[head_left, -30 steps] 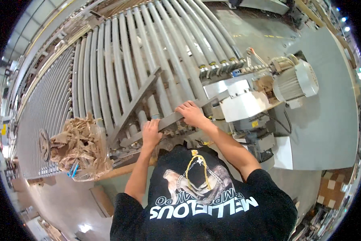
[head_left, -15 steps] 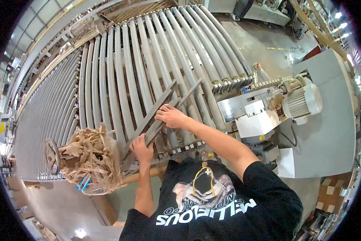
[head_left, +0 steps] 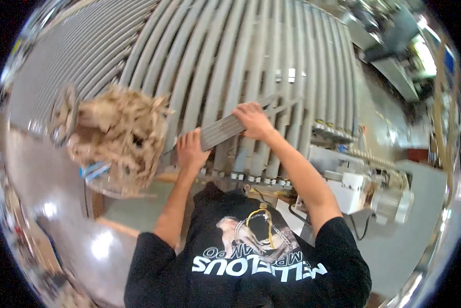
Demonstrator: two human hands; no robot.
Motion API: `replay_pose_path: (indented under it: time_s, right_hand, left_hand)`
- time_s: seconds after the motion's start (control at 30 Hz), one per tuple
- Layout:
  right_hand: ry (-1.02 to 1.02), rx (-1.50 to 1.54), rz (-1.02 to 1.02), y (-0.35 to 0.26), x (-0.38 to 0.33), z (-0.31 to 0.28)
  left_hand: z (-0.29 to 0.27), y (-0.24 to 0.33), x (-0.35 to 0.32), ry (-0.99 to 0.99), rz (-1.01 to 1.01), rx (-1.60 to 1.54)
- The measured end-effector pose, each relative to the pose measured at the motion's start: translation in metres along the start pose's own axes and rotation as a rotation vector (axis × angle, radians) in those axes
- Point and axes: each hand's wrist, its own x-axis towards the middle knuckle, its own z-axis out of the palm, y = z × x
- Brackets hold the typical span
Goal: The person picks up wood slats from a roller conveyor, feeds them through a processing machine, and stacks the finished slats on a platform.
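Several long, thin grey strips (head_left: 221, 134) lie side by side in a flat bundle over the roller conveyor (head_left: 202, 66). My left hand (head_left: 191, 150) is closed around the bundle's near left end. Farther along, my right hand (head_left: 253, 120) grips it from above, with its fingers curled over the far edge. Beyond the right hand the strip ends fan apart over the rollers. Whether the bundle rests on the rollers or is lifted off them, I cannot tell. Both palms hide part of the strips.
Left of my left hand stands a clear bag stuffed with crumpled brown scraps (head_left: 122, 138), beside a handwheel (head_left: 64, 115). A motor (head_left: 392, 205) and white machine housing (head_left: 346, 192) are at the right. Grey flooring (head_left: 40, 169) shows at the lower left.
The strips, spread apart in separate pieces before, are now drawn together into a flat bundle between my hands. My view has shifted, and the bag appears nearer.
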Motion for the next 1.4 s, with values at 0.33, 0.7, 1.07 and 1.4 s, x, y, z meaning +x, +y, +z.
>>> replay_pose_path:
  time_s: [0.33, 0.7, 1.07, 1.4]
  right_hand:
    - [-0.018, -0.147, 0.134, 0.021, 0.003, -0.039]
    - [0.170, 0.212, 0.494, 0.167, -0.058, -0.043]
    - [0.267, 0.639, 0.584, 0.135, -0.072, -0.024]
    - [0.487, 1.049, 0.621, 0.174, -0.100, 0.015]
  left_hand:
    - [-0.034, -0.067, -0.096, 0.277, -0.191, -0.073]
    - [0.029, -0.104, -0.131, 0.542, -0.655, -0.527]
    - [0.054, -0.039, -0.114, 0.630, -0.592, -0.823]
    - [0.071, 0.000, -0.117, 0.642, -0.578, -0.902]
